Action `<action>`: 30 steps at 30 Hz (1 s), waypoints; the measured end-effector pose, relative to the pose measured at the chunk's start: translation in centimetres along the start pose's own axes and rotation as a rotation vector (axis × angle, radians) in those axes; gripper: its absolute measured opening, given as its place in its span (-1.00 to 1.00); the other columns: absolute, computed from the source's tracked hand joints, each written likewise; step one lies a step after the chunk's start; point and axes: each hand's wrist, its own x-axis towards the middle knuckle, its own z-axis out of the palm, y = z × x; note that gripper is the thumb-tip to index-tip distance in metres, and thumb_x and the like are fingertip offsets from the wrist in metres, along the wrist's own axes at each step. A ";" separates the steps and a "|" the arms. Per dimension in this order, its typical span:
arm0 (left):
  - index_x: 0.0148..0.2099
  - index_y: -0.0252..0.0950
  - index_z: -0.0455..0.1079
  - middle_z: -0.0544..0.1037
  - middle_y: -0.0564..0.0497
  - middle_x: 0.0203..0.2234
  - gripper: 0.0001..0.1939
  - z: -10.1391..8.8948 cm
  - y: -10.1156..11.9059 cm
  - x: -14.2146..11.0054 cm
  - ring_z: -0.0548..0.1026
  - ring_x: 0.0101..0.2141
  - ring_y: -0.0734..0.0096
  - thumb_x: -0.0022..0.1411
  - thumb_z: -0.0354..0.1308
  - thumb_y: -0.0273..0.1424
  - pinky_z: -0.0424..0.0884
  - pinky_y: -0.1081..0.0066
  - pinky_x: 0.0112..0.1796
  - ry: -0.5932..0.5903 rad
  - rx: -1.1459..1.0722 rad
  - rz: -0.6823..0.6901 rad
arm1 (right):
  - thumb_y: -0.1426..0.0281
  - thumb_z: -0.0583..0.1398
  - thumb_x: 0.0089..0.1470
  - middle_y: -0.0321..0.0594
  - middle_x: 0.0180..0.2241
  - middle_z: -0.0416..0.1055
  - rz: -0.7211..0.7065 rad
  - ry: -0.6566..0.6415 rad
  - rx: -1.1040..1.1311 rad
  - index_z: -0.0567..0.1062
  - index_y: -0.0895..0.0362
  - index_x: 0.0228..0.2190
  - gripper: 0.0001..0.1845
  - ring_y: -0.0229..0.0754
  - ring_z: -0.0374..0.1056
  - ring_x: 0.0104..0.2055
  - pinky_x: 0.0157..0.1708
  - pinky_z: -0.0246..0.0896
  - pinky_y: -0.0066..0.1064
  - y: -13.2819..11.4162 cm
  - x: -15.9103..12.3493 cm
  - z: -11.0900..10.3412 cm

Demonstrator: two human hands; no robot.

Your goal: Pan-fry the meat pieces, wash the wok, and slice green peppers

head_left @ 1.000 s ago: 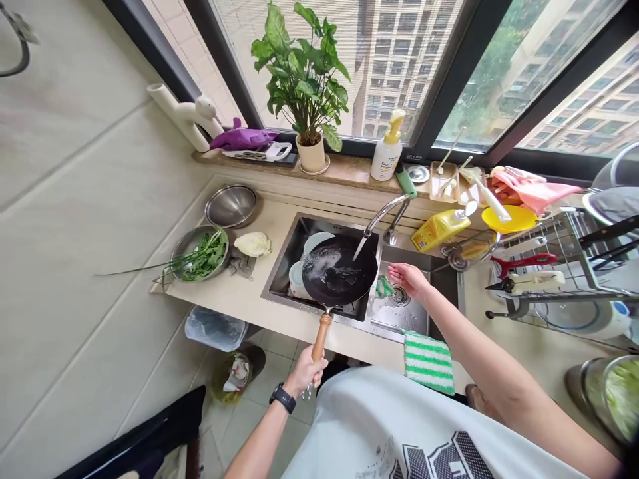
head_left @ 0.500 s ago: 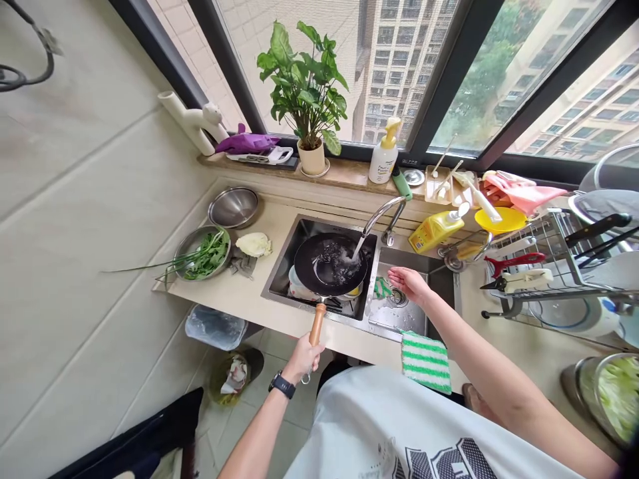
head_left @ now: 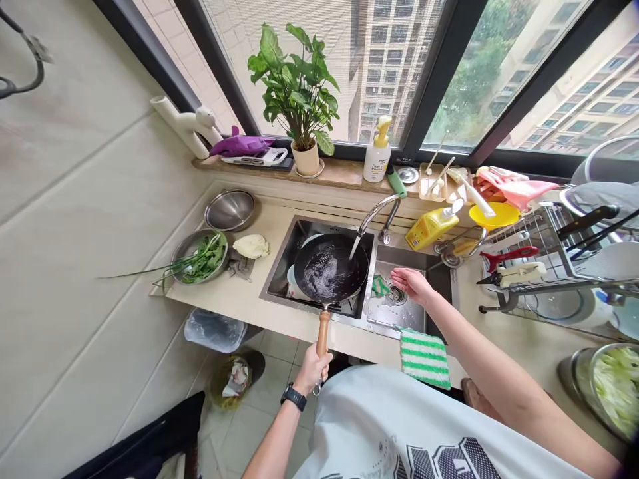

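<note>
My left hand [head_left: 313, 369] is wrapped round the wooden handle of a black wok [head_left: 312, 256]. The wok is held over the left sink basin [head_left: 279, 276], above other dishes. Water runs from the curved faucet [head_left: 373, 216] into the wok, and some water swirls on its bottom. My right hand [head_left: 412, 285] hovers over the right basin [head_left: 387, 319], empty, with its fingers stretched out. Beneath it are the drain [head_left: 397, 296] and a green-and-white cloth [head_left: 380, 286]. A striped green-and-white towel [head_left: 425, 359] hangs over the counter edge beside my right forearm.
Left of the sink are a bowl of greens [head_left: 207, 256], an empty metal bowl [head_left: 230, 210] and a pale vegetable piece [head_left: 251, 246]. A yellow bottle [head_left: 432, 228] stands behind the right basin. The dish rack [head_left: 564, 286] holds knives and red scissors. A potted plant [head_left: 305, 159] stands on the sill.
The wok and my left hand have shifted slightly, the handle hand moving right and down. The water in the wok has swirled toward the near side. My right hand has barely moved.
</note>
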 end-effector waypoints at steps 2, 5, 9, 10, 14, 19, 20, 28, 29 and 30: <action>-0.29 -0.19 0.13 0.19 0.34 -0.76 -0.50 -0.1 0.4 0.5 0.17 -0.79 0.62 -0.05 0.39 -0.14 0.14 0.56 -0.75 0.043 0.061 0.016 | 0.52 0.28 0.13 -0.11 -0.29 0.60 -0.009 0.002 -0.004 0.55 0.17 -0.37 -0.96 -0.24 0.53 -0.32 -0.32 0.50 -0.54 -0.2 -0.2 0.3; -0.29 -0.18 0.13 0.20 0.34 -0.78 -0.52 -0.9 1.5 0.7 0.17 -0.80 0.60 -0.05 0.38 -0.15 0.12 0.56 -0.75 0.098 0.128 0.033 | 0.53 0.28 0.11 -0.11 -0.23 0.61 -0.024 -0.010 -0.006 0.56 0.16 -0.36 -0.95 -0.22 0.54 -0.27 -0.29 0.51 -0.53 -0.1 -0.5 1.1; -0.28 -0.19 0.14 0.22 0.33 -0.75 -0.49 -2.4 3.1 0.2 0.16 -0.77 0.63 -0.09 0.41 -0.17 0.11 0.57 -0.74 0.103 0.073 -0.005 | 0.53 0.28 0.11 -0.10 -0.21 0.62 -0.010 -0.042 -0.018 0.57 0.15 -0.34 -0.93 -0.18 0.57 -0.21 -0.26 0.53 -0.50 0.5 -0.8 2.0; -0.27 -0.19 0.14 0.23 0.32 -0.74 -0.48 -2.7 3.4 -0.1 0.16 -0.76 0.64 -0.10 0.41 -0.18 0.11 0.58 -0.73 0.086 0.038 -0.024 | 0.53 0.28 0.11 -0.09 -0.20 0.62 -0.004 -0.048 -0.020 0.57 0.15 -0.33 -0.93 -0.17 0.57 -0.20 -0.26 0.53 -0.49 0.8 -0.8 2.1; -0.26 -0.21 0.16 0.24 0.31 -0.68 -0.48 -3.4 3.3 -1.3 0.14 -0.73 0.70 -0.10 0.43 -0.19 0.08 0.60 -0.71 -0.015 -0.105 -0.076 | 0.53 0.26 0.15 -0.05 -0.18 0.61 0.006 -0.066 -0.041 0.56 0.16 -0.33 -0.93 -0.19 0.57 -0.21 -0.25 0.53 -0.50 1.4 -0.8 2.4; -0.25 -0.21 0.16 0.22 0.32 -0.67 -0.45 -2.0 1.2 -1.3 0.10 -0.74 0.72 -0.10 0.45 -0.16 0.05 0.62 -0.72 -0.096 -0.208 -0.064 | 0.53 0.27 0.13 -0.06 -0.22 0.62 0.003 -0.067 -0.025 0.55 0.16 -0.33 -0.94 -0.21 0.57 -0.26 -0.30 0.53 -0.50 1.2 -0.3 2.0; -0.25 -0.21 0.16 0.21 0.32 -0.68 -0.45 -1.5 0.8 -1.1 0.10 -0.74 0.72 -0.10 0.45 -0.15 0.06 0.62 -0.73 -0.095 -0.209 -0.055 | 0.54 0.28 0.13 -0.08 -0.23 0.62 -0.002 -0.064 -0.015 0.55 0.16 -0.33 -0.94 -0.21 0.57 -0.27 -0.32 0.53 -0.50 1.0 -0.1 1.8; -0.30 -0.17 0.11 0.17 0.35 -0.78 -0.48 -1.2 0.4 0.9 0.15 -0.79 0.61 -0.05 0.41 -0.12 0.13 0.57 -0.75 0.031 0.023 0.021 | 0.40 0.24 0.09 -0.01 -0.07 0.57 -0.205 0.068 -0.437 0.55 0.16 -0.16 -0.76 -0.04 0.51 0.00 0.01 0.46 -0.25 1.0 2.0 0.0; -0.30 -0.17 0.11 0.16 0.35 -0.79 -0.49 -1.6 0.8 1.0 0.15 -0.80 0.60 -0.04 0.40 -0.13 0.12 0.56 -0.76 0.041 0.064 0.027 | 0.38 0.24 0.08 0.01 -0.01 0.54 -0.291 0.107 -0.594 0.54 0.17 -0.08 -0.66 0.00 0.47 0.07 0.10 0.39 -0.17 1.1 2.3 0.1; -0.31 -0.16 0.11 0.16 0.35 -0.80 -0.50 -2.0 1.2 1.0 0.16 -0.80 0.59 -0.04 0.39 -0.14 0.12 0.56 -0.76 0.050 0.102 0.033 | 0.37 0.24 0.07 0.04 0.07 0.49 -0.401 0.140 -0.754 0.50 0.18 0.01 -0.56 0.04 0.41 0.14 0.18 0.30 -0.10 1.1 2.7 0.3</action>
